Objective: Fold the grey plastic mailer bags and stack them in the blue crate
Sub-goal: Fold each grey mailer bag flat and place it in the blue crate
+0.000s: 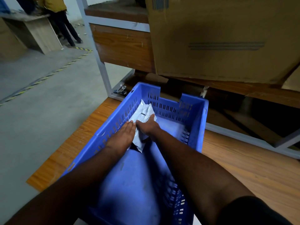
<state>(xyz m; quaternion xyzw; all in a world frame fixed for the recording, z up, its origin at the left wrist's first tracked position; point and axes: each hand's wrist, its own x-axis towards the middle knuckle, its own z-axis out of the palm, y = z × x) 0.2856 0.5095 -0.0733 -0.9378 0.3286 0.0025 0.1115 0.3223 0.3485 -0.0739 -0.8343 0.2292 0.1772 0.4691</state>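
A folded grey mailer bag lies against the far left inner wall of the blue crate, which sits on a wooden table. Both my arms reach down into the crate. My left hand lies flat with straight fingers on the bag's left side, close to the slotted wall. My right hand presses down on the bag's middle, fingers spread over it. The bag's lower end sticks out crumpled between my wrists. Part of the bag is hidden under my hands.
The wooden table extends right of the crate. A large cardboard box overhangs on a shelf just behind it, beside a metal-framed rack. Left is concrete floor with striped tape; a person's legs stand far back.
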